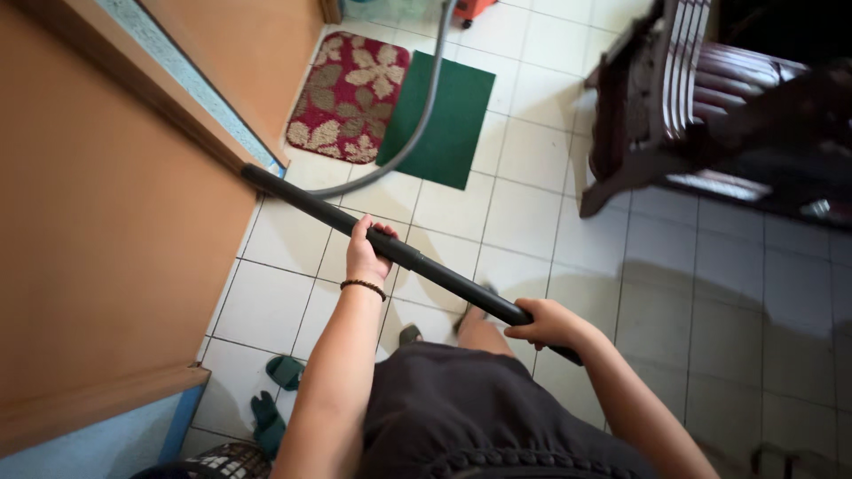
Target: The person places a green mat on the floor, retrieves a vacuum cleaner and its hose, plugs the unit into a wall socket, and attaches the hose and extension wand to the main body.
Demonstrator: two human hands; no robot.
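I see my left hand reaching forward, arm nearly straight, fingers wrapped over the black tube at its middle; a bead bracelet circles that wrist; my right hand sits lower and nearer my body, elbow bent, fist closed round the tube's near end; the tube runs slantwise from that fist, through the left grip, up to a grey hose; wooden wall crowds the left hand; bare tiles lie open beyond the right, a dark chair further ahead.
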